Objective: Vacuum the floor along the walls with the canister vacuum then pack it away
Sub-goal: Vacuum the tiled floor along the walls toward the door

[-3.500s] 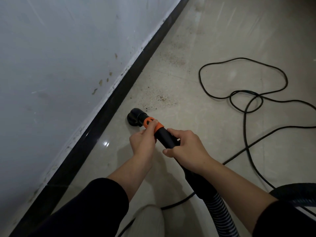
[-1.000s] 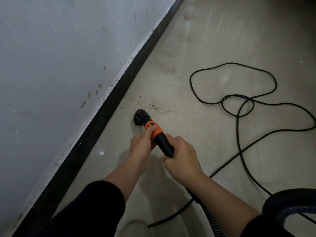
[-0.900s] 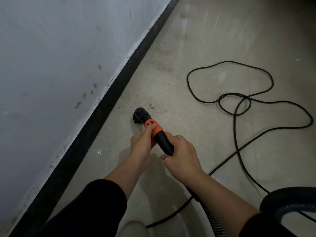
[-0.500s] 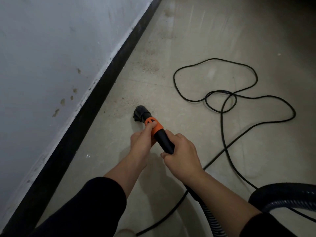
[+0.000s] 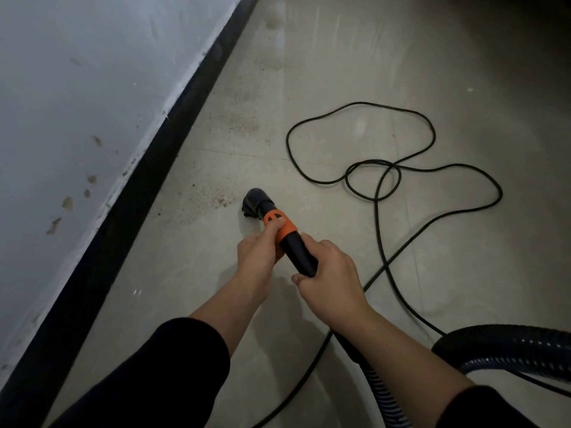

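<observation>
The black vacuum nozzle rests on the beige floor, right of a patch of dark grit. Behind it the wand carries an orange collar. My left hand grips the wand at that collar, thumb on the orange part. My right hand grips the black tube just behind. The ribbed hose runs back under my right arm, and a thick hose loop lies at the lower right. The canister itself is out of view.
A grey wall with a black skirting board runs along the left. More grit lies farther along the skirting. The black power cord loops across the floor to the right of the nozzle.
The nozzle has moved forward along the wall and a little away from the skirting, passing over the grit patch. Both hands keep the same grip on the wand.
</observation>
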